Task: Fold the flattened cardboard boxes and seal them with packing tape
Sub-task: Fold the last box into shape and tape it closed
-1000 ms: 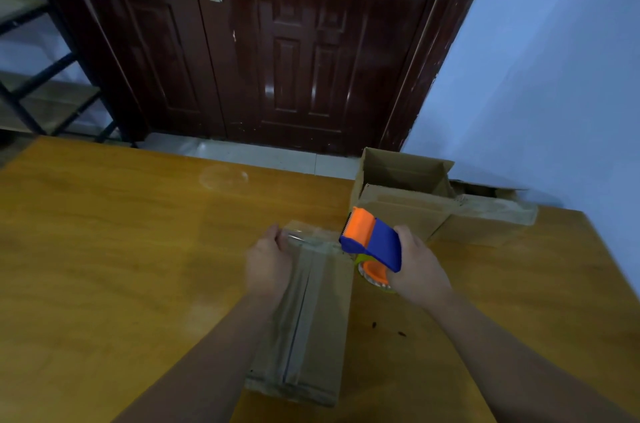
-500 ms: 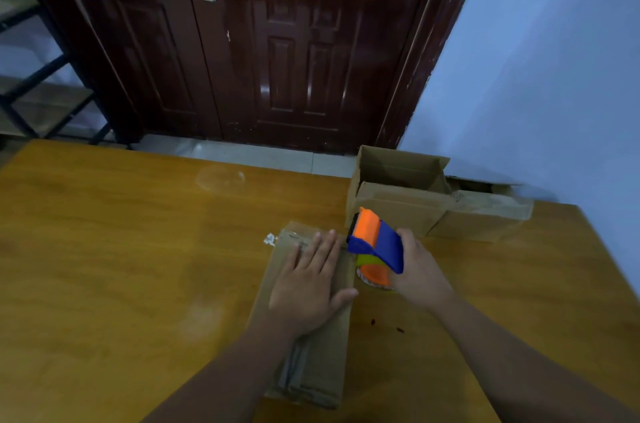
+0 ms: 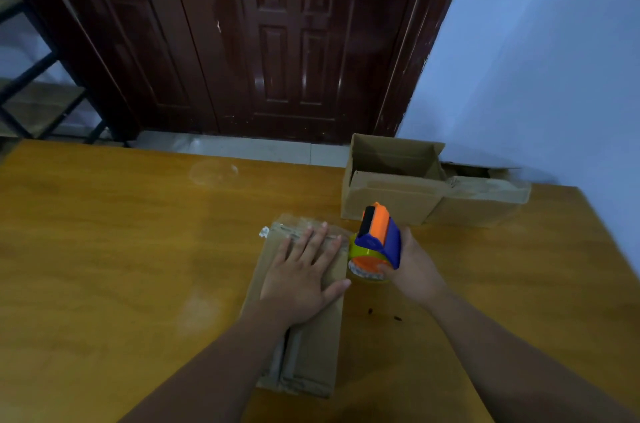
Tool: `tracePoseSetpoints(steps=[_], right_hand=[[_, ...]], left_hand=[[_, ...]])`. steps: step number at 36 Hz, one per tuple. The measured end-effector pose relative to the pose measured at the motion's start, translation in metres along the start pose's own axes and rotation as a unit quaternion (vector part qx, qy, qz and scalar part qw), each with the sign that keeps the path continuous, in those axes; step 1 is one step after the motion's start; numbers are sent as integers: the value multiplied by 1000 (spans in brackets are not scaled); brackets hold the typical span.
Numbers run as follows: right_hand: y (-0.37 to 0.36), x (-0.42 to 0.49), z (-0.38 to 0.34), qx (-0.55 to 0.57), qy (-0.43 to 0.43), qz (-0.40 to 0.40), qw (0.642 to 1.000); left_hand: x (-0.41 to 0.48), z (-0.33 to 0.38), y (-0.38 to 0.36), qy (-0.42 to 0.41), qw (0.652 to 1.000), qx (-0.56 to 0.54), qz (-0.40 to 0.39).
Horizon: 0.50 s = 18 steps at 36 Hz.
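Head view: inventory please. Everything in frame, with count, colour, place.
long box: 1, brown, table centre
tape dispenser: 1, orange and blue, at the long box's far right edge
open box: 1, brown, table's far right
second box: 1, brown, right of the open box
table: 1, orange-brown wood, foreground
door: 1, dark red-brown, behind the table
shelf rack: 1, black frame, far left
wall: 1, pale blue, right
left hand: 1, flat on the long box, fingers straight
right hand: 1, grips the tape dispenser
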State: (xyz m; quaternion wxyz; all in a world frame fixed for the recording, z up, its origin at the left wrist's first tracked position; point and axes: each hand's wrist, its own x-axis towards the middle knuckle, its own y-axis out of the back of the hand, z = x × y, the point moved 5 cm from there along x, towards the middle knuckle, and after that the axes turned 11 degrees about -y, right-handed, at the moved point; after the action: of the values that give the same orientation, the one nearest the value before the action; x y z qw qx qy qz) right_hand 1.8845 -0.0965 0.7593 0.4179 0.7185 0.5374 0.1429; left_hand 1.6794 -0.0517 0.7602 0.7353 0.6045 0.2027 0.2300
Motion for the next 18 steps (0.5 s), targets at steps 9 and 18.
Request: tracePoseSetpoints(steps=[9, 18], right_hand=[[-8, 9, 10, -147, -22, 4, 989], [24, 5, 27, 14, -51, -18, 998]], left_hand=[[0, 0, -2, 4, 1000, 5, 13], [0, -1, -3, 2, 1000, 15, 23]])
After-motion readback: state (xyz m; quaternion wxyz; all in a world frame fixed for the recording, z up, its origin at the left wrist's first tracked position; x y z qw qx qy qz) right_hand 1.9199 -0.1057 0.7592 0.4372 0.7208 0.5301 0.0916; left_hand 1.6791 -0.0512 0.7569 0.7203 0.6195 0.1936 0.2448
